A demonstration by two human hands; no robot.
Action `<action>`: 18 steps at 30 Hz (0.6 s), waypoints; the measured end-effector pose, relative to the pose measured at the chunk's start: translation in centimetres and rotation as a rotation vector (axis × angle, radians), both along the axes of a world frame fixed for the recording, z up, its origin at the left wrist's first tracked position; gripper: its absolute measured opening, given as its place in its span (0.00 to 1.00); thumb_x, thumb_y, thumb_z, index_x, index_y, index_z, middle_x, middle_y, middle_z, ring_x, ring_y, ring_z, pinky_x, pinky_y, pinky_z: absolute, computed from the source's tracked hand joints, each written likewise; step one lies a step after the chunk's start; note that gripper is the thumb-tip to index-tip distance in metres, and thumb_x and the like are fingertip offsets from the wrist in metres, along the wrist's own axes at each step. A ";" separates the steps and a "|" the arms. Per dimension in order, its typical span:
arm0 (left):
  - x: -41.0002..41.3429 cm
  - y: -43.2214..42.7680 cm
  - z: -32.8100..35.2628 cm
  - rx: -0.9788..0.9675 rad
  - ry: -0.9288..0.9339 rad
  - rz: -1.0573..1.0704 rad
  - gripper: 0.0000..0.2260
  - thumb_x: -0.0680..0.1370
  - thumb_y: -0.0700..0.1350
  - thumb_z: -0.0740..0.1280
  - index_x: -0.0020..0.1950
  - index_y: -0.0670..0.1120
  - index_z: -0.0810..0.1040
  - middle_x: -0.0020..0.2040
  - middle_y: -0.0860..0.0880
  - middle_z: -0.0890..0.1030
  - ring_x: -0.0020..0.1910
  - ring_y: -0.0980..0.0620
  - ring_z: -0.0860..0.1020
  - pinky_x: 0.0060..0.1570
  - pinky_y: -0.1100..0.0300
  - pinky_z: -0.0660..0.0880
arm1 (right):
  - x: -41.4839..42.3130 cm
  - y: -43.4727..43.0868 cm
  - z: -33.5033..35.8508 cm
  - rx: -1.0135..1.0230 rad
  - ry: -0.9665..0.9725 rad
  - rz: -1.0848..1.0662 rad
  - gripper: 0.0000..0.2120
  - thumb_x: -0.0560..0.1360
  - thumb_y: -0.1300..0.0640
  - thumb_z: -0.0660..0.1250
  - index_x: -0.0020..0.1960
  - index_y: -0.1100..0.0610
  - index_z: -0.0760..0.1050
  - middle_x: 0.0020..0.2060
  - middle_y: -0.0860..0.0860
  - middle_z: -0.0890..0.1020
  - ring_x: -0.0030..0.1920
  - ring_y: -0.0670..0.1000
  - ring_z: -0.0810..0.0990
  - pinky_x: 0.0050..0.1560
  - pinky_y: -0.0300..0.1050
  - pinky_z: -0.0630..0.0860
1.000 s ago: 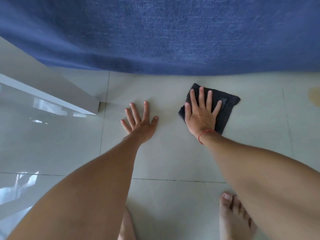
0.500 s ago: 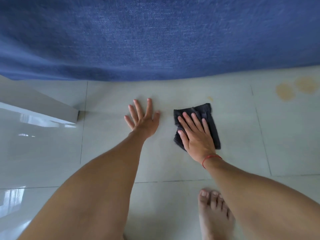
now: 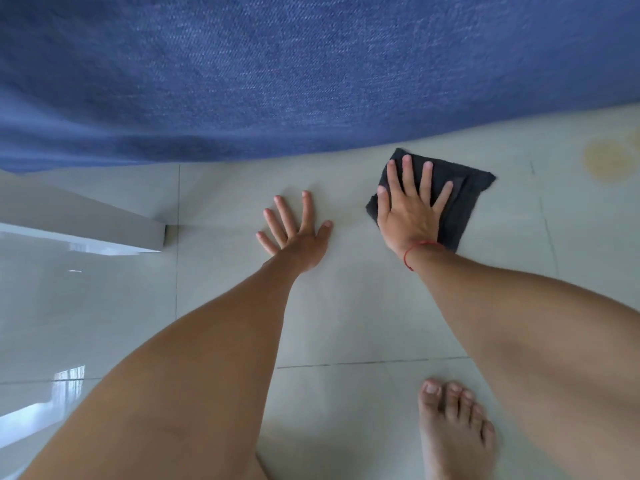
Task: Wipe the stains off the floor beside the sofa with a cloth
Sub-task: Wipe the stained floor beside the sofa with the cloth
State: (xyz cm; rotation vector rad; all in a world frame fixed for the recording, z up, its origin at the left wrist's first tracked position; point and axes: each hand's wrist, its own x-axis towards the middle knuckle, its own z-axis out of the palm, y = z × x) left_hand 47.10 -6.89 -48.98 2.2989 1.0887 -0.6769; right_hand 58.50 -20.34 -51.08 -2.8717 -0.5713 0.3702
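A: What sits at the far left?

B: A pale, glossy piece of furniture (image 3: 104,223), its corner ending just beside a tile seam. Behind everything, across the whole far side, runs the blue fabric sofa (image 3: 277,81), its lower edge meeting the floor (image 3: 346,306).

A: And the left hand?

B: The left hand (image 3: 298,233) lies flat on the light tile, palm down, fingers spread wide, holding nothing. It rests near the middle of the scene, a little nearer than the sofa's edge.

A: Where is the cloth?

B: Just right of that hand. The dark grey cloth (image 3: 464,199) is folded into a rough square and lies on the floor, its far corner close to the base of the sofa. The right hand (image 3: 412,209) presses down on its left part, palm flat, fingers splayed and pointing toward the sofa. A thin red string (image 3: 415,249) circles that wrist.

A: Any stains visible?

B: Yes, a yellowish round stain (image 3: 607,161) marks the tile at the far right, well apart from the cloth, with a second patch cut off by the right edge.

A: Anything near the camera?

B: A bare foot (image 3: 453,427) stands on the floor at the near right.
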 end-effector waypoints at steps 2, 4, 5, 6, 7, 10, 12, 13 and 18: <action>0.0 0.0 0.0 0.003 0.008 -0.002 0.28 0.77 0.65 0.45 0.72 0.65 0.33 0.74 0.50 0.27 0.72 0.45 0.28 0.68 0.40 0.32 | -1.3 1.2 0.0 0.013 -0.006 0.086 0.25 0.82 0.45 0.47 0.77 0.47 0.53 0.78 0.46 0.52 0.78 0.56 0.47 0.73 0.68 0.40; 0.0 0.0 -0.1 -0.001 0.008 0.002 0.28 0.77 0.65 0.45 0.72 0.65 0.32 0.74 0.50 0.27 0.72 0.45 0.28 0.68 0.40 0.32 | -3.0 1.4 0.1 0.012 -0.009 0.150 0.25 0.82 0.46 0.48 0.77 0.48 0.53 0.78 0.45 0.54 0.78 0.55 0.48 0.73 0.66 0.41; 0.0 0.0 -0.1 -0.002 0.011 0.004 0.29 0.77 0.65 0.45 0.71 0.66 0.32 0.74 0.50 0.27 0.72 0.45 0.28 0.68 0.40 0.32 | -3.9 0.9 0.2 0.015 -0.009 0.188 0.25 0.82 0.46 0.48 0.77 0.48 0.54 0.78 0.45 0.55 0.78 0.55 0.49 0.73 0.65 0.41; 0.0 0.0 -0.1 -0.002 0.018 0.003 0.29 0.77 0.65 0.45 0.71 0.66 0.32 0.74 0.50 0.27 0.72 0.45 0.28 0.68 0.40 0.32 | -4.8 0.1 0.3 0.024 -0.005 0.236 0.24 0.82 0.46 0.49 0.77 0.48 0.54 0.78 0.45 0.56 0.78 0.55 0.50 0.74 0.64 0.42; 0.0 0.0 0.0 -0.003 0.024 0.002 0.29 0.77 0.66 0.45 0.71 0.66 0.31 0.74 0.50 0.27 0.72 0.45 0.28 0.68 0.40 0.32 | -5.4 -1.1 0.4 0.035 -0.002 0.291 0.24 0.82 0.47 0.50 0.77 0.49 0.56 0.77 0.45 0.58 0.78 0.55 0.52 0.74 0.63 0.44; -0.1 0.0 0.1 -0.011 0.013 -0.003 0.29 0.77 0.66 0.46 0.71 0.66 0.32 0.74 0.50 0.27 0.72 0.45 0.28 0.68 0.40 0.32 | -5.6 -5.7 0.4 0.033 -0.032 0.384 0.23 0.81 0.48 0.53 0.76 0.50 0.60 0.76 0.46 0.63 0.76 0.54 0.59 0.75 0.57 0.51; -0.2 0.0 0.2 -0.013 -0.001 0.001 0.29 0.77 0.66 0.46 0.72 0.66 0.33 0.74 0.50 0.28 0.72 0.45 0.28 0.68 0.40 0.32 | -4.4 -8.3 0.3 -0.007 -0.071 0.297 0.25 0.80 0.46 0.54 0.76 0.49 0.60 0.76 0.46 0.62 0.76 0.52 0.59 0.75 0.56 0.51; -0.3 0.0 0.2 -0.015 -0.005 0.002 0.29 0.77 0.66 0.46 0.72 0.66 0.33 0.74 0.50 0.28 0.72 0.45 0.29 0.68 0.41 0.32 | -3.5 -9.1 0.3 -0.038 -0.086 0.221 0.26 0.80 0.44 0.55 0.76 0.49 0.59 0.76 0.47 0.61 0.77 0.52 0.58 0.75 0.56 0.49; -0.2 0.2 0.1 -0.024 -0.007 -0.006 0.29 0.76 0.66 0.46 0.72 0.66 0.33 0.74 0.50 0.28 0.72 0.45 0.28 0.67 0.40 0.32 | 0.9 -7.6 0.2 -0.084 -0.034 -0.071 0.29 0.79 0.39 0.49 0.78 0.48 0.52 0.79 0.49 0.52 0.78 0.54 0.48 0.74 0.67 0.43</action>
